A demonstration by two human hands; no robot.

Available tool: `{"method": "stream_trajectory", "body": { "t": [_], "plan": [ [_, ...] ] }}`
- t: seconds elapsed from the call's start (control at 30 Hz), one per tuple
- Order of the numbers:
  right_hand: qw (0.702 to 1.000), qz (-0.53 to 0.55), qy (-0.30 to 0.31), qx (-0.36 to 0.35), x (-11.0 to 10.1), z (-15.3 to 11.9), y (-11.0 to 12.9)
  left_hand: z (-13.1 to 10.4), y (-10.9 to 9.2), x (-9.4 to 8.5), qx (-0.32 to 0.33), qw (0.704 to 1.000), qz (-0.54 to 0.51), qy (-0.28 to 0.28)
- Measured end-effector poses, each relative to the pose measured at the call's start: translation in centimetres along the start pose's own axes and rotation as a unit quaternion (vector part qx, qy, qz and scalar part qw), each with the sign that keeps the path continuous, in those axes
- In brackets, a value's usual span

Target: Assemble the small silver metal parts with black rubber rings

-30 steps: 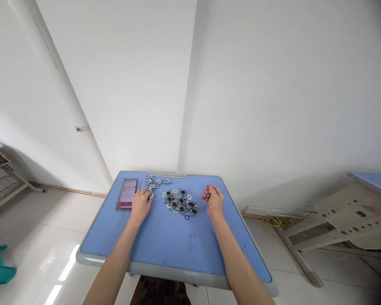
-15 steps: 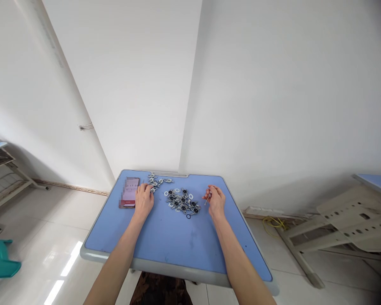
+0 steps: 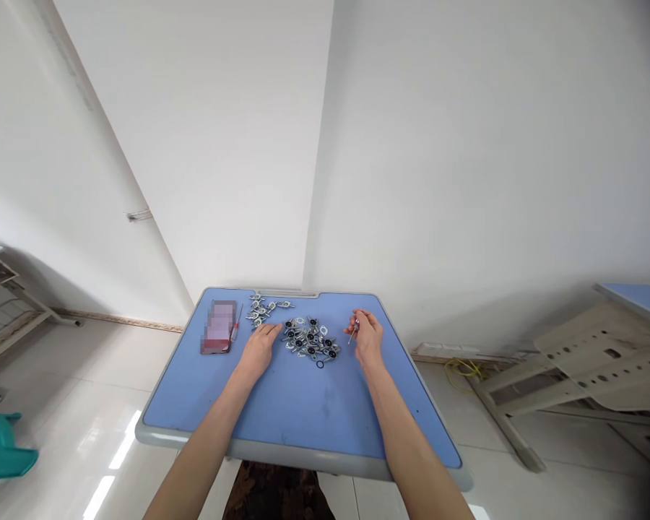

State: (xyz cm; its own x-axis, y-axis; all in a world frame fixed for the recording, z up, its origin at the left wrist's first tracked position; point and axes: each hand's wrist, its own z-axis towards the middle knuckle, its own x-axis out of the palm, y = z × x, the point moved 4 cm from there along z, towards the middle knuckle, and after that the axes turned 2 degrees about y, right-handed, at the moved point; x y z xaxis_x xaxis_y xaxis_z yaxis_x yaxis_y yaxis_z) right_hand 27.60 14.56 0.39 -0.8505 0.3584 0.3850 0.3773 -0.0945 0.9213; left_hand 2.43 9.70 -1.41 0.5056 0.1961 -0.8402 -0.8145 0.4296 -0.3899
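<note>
My left hand (image 3: 258, 352) is over the tabletop with its fingers stretched toward the left edge of a pile of metal parts with round black discs (image 3: 310, 337). Nothing shows in its fingers. To the right of the pile, my right hand (image 3: 368, 337) is closed on a small metal part (image 3: 352, 336), whose thin shank points down toward the table. A second, smaller group of silver metal parts (image 3: 258, 309) lies behind my left hand. At the near side of the big pile is a dark ring (image 3: 320, 365).
A phone (image 3: 219, 328) lies at the table's left, with a slim screwdriver-like tool (image 3: 236, 326) beside it. The blue table (image 3: 325, 419) stands against a white wall. A green stool (image 3: 3, 448) is at the left, another desk (image 3: 579, 347) at the right.
My left hand has moved right, from the smaller group of parts toward the big pile, uncovering the slim tool by the phone. My right hand has stayed nearly in place with the metal part.
</note>
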Motion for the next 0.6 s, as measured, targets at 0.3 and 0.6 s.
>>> {"method": "stream_trajectory", "body": {
  "t": [0.3,0.6],
  "plan": [
    [1.000,-0.003,-0.001,0.000,0.0,0.0,-0.1,-0.6,-1.0,-0.1,-0.001,0.996,-0.089,-0.011],
    [1.000,-0.007,-0.012,0.010,-0.5,0.5,-0.6,-0.7,-0.4,-1.4,-0.078,0.985,-0.138,-0.073]
  ]
}}
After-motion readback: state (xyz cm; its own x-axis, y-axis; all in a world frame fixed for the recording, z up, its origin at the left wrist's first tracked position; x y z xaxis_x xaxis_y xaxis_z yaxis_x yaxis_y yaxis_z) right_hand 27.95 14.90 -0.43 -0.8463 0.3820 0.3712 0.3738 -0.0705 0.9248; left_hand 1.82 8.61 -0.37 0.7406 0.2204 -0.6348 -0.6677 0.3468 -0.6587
